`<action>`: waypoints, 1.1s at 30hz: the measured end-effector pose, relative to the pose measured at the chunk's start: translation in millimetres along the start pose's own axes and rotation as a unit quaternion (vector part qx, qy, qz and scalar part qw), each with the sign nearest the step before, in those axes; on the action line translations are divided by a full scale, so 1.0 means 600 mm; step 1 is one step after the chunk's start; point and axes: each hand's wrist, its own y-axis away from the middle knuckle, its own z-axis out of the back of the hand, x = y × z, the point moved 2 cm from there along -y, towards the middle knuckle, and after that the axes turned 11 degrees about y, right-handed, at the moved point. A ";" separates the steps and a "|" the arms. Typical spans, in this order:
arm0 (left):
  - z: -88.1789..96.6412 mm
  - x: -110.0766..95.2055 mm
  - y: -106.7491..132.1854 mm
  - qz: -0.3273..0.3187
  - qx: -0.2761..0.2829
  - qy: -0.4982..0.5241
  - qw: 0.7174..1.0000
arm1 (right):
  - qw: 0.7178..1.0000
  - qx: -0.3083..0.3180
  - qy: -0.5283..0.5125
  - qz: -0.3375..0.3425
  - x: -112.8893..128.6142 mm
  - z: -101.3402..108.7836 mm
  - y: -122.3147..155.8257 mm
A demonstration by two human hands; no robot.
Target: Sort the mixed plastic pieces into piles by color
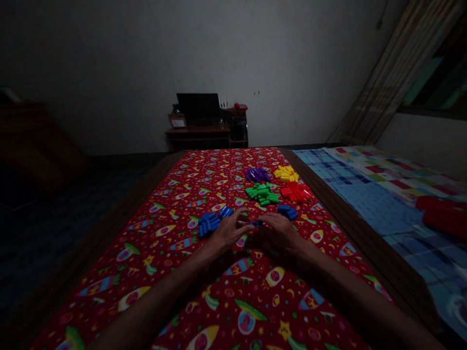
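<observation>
Between my two hands is a small dark-blue tube-shaped piece (pixel 258 223), dim and partly covered by fingers. My left hand (pixel 230 228) reaches it from the left, thumb and a fingertip at its near end, the other fingers arched above. From the other side my right hand (pixel 280 229) has its fingertips closed on the same piece. A pile of blue pieces (pixel 208 224) lies just left of my left hand, with a few more blue pieces (pixel 225 212) beside its knuckles. Another small blue group (pixel 288 212) sits just beyond my right hand.
Farther off lie piles of green pieces (pixel 262 193), red pieces (pixel 296 192), purple pieces (pixel 257 174) and yellow pieces (pixel 286 173). They rest on a red patterned cloth (pixel 204 301) with brown edges. A monitor (pixel 199 107) stands on a desk at the wall.
</observation>
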 end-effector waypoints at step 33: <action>0.106 0.062 0.072 -0.105 -0.005 -0.365 0.925 | 0.956 0.092 0.252 -0.120 -0.100 0.075 0.119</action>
